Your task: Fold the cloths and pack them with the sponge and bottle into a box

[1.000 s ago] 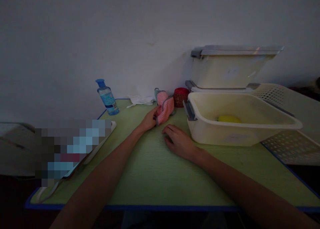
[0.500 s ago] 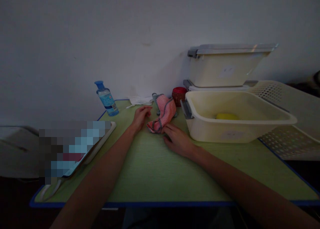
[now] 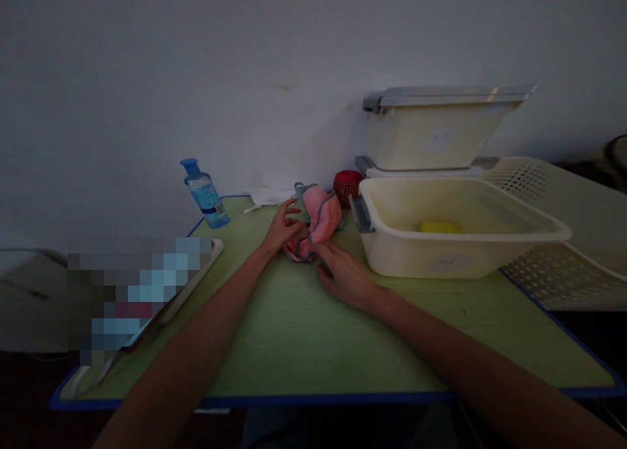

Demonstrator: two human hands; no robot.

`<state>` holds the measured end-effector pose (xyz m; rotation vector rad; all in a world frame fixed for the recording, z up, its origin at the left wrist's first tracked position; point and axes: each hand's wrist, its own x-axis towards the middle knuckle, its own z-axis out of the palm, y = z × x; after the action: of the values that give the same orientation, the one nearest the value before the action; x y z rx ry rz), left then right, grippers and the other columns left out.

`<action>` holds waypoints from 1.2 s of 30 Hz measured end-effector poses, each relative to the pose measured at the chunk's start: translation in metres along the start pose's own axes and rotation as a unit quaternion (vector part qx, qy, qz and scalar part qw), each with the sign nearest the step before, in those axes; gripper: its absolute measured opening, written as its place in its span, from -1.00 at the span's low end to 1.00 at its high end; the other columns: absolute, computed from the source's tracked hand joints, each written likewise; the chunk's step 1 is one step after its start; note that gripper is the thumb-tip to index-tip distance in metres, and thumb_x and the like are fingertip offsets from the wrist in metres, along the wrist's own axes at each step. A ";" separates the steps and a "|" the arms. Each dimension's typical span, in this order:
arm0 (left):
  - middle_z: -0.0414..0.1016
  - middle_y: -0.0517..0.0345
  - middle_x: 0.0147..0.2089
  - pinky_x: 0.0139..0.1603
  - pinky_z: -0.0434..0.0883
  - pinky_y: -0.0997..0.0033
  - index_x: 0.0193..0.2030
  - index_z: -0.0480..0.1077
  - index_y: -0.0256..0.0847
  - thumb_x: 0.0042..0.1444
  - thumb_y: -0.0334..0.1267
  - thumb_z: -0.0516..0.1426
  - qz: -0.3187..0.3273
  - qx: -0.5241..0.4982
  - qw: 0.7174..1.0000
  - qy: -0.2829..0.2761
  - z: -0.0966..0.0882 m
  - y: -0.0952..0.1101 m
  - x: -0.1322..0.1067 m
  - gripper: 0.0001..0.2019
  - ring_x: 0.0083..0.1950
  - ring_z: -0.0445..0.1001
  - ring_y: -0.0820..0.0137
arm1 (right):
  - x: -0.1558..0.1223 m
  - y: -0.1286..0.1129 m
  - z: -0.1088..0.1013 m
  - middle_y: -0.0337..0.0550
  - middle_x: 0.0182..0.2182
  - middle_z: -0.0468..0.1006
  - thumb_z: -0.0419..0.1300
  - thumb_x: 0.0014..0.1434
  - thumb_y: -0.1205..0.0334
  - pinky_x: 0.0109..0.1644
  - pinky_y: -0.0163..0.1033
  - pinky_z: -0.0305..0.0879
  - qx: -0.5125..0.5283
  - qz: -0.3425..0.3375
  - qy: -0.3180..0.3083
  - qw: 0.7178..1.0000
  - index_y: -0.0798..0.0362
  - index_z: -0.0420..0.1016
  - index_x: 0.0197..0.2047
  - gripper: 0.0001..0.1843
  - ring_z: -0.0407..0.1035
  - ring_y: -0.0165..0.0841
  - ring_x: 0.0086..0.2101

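A crumpled pink cloth (image 3: 323, 217) with dark checked edging lies on the green table. Behind its left side shows a grey piece with a small loop (image 3: 298, 187), mostly covered. My left hand (image 3: 283, 227) is just left of the cloth, fingers spread and thumb pointing toward it, holding nothing. On the cloth's lower right side is my right hand (image 3: 345, 276), its fingertips closed at a fold of the fabric. The thumb sits lower, and the exact grip is partly hidden.
An off-white bin (image 3: 460, 256) holding a yellow item (image 3: 441, 228) stands right, before a lidded box (image 3: 426, 135) and perforated basket (image 3: 582, 200). A red woven container (image 3: 347, 189), white cloth (image 3: 269, 198) and blue bottle (image 3: 208, 197) are farther back. A blurred-out tablet-like object (image 3: 196, 279) lies left.
My left hand has opened its fingers and moved slightly right, closer to the pink cloth. My right hand stays at the cloth's lower edge. The view has shifted slightly.
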<state>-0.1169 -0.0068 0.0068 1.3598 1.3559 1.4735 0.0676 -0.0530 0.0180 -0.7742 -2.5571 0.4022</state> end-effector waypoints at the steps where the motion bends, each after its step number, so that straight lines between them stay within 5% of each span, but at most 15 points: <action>1: 0.18 -0.13 0.17 -0.35 0.39 0.47 0.25 -0.01 -0.19 -0.20 -0.35 0.19 0.008 -0.002 1.000 -0.009 0.000 0.000 -0.001 -0.20 -0.33 0.39 0.52 | 0.000 0.001 0.001 0.01 -0.08 0.40 0.00 0.06 0.49 0.05 -0.15 0.23 -0.003 -0.002 0.001 1.000 0.14 0.28 0.03 -0.57 0.30 -0.26 -0.06; 5: -0.02 -0.16 0.31 -0.43 0.36 0.50 0.33 -0.21 -0.11 -0.30 -0.31 0.28 0.073 0.033 0.992 -0.102 0.005 0.002 -0.004 0.06 -0.33 0.38 0.51 | 0.002 0.003 0.004 0.05 -0.02 0.38 0.01 0.06 0.49 0.15 -0.13 0.16 -0.014 -0.031 0.012 0.999 0.19 0.35 -0.01 -0.61 0.24 -0.25 0.03; 9: 0.42 -0.11 -0.02 -0.49 0.33 0.51 0.34 -0.21 -0.26 -0.29 -0.37 0.25 0.076 0.065 0.978 -0.185 0.013 0.001 -0.005 0.04 -0.42 0.39 0.47 | 0.001 0.004 0.005 0.05 -0.06 0.41 0.00 0.09 0.48 0.14 -0.12 0.18 -0.017 -0.038 0.005 0.999 0.21 0.39 -0.05 -0.65 0.26 -0.25 0.01; 11: 0.50 -0.04 -0.16 -0.40 0.39 0.47 0.30 -0.03 -0.30 -0.28 -0.40 0.23 0.073 0.079 0.976 -0.191 0.015 0.000 -0.005 -0.08 -0.37 0.44 0.40 | 0.001 0.003 0.004 0.06 -0.07 0.41 0.01 0.09 0.47 0.11 -0.13 0.20 -0.024 -0.033 -0.003 0.999 0.23 0.40 -0.05 -0.65 0.27 -0.25 -0.02; 15: 0.55 0.03 -0.27 -0.25 0.44 0.35 -0.10 0.44 -0.37 -0.30 -0.43 0.21 0.084 0.110 0.977 -0.164 0.017 -0.003 -0.004 -0.51 -0.26 0.49 0.26 | 0.001 0.001 0.003 0.07 -0.07 0.40 0.02 0.10 0.46 0.09 -0.14 0.22 -0.031 -0.017 -0.017 0.999 0.22 0.40 -0.04 -0.65 0.29 -0.25 -0.05; 20: 0.50 0.15 -0.48 -0.33 0.43 0.38 -0.45 0.46 -0.38 -0.33 -0.47 0.17 0.100 0.137 0.982 -0.083 0.020 -0.008 -0.008 -0.82 -0.35 0.48 0.26 | 0.003 0.001 0.005 0.04 -0.05 0.41 0.02 0.10 0.41 0.13 -0.14 0.18 -0.034 0.036 -0.016 0.999 0.20 0.37 -0.02 -0.65 0.29 -0.26 -0.03; 25: 0.52 0.02 -0.27 -0.21 0.43 0.31 -0.26 0.40 -0.38 -0.17 -0.42 0.12 0.125 0.164 0.977 0.054 0.017 -0.011 -0.003 -0.75 -0.20 0.47 0.23 | 0.005 0.005 0.007 0.24 0.14 0.19 0.02 0.10 0.33 0.23 -0.02 0.00 -0.051 0.102 0.014 0.993 0.35 0.14 0.17 -0.45 0.06 -0.11 0.16; 28: 0.47 -0.09 -0.11 -0.09 0.40 0.22 -0.08 0.32 -0.38 0.00 -0.36 0.03 0.140 0.179 0.970 0.082 0.016 -0.010 0.002 -0.69 -0.07 0.43 0.22 | 0.006 0.006 0.008 0.25 0.24 0.02 0.01 0.11 0.29 0.25 0.03 -0.05 -0.055 0.129 0.004 0.990 0.34 -0.02 0.26 -0.33 -0.10 -0.07 0.23; 33: 0.42 -0.07 0.03 0.14 0.25 0.23 -0.07 0.38 -0.34 -0.07 -0.38 0.11 0.173 0.215 0.960 -0.045 0.029 -0.006 0.000 -0.64 0.08 0.35 0.25 | 0.006 0.005 0.006 0.25 0.25 -0.01 0.01 0.11 0.29 0.28 0.00 -0.11 -0.062 0.135 -0.017 0.989 0.39 -0.01 0.25 -0.34 -0.12 -0.10 0.24; 36: 0.53 0.06 -0.15 0.09 0.29 0.24 -0.26 0.49 -0.27 -0.12 -0.43 0.10 0.166 0.245 0.947 -0.121 0.031 -0.002 -0.001 -0.75 -0.04 0.42 0.27 | 0.006 0.003 0.003 0.28 0.22 0.06 0.02 0.12 0.27 0.28 -0.03 -0.10 -0.068 0.140 -0.025 0.987 0.41 0.12 0.17 -0.42 -0.07 -0.11 0.22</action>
<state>-0.0874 -0.0003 0.0011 2.0996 1.4342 1.1522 0.0631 -0.0475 0.0156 -1.1950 -2.5482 0.3382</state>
